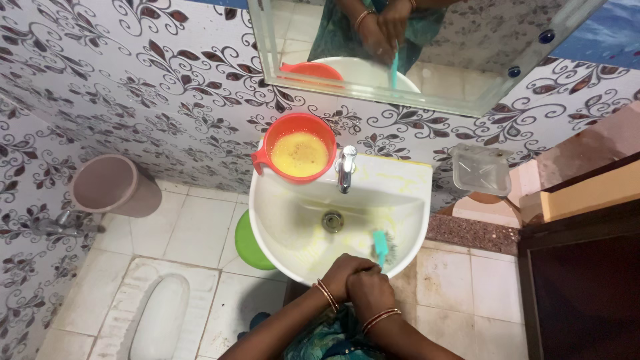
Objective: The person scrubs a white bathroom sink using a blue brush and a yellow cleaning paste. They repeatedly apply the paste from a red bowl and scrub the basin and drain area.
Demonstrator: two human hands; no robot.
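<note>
Brush (381, 244) — both hands clasped, left hand (345, 275) over right hand (371, 291).

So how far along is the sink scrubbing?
Partly done, it seems: yellowish cleaner is smeared over the sink rim and bowl, and the orange mug beside the tap holds yellow liquid. In hand: both hands, left hand and right hand, grip the teal brush against the near wall. Left: the smears remain unrinsed, and no water is running.
</note>
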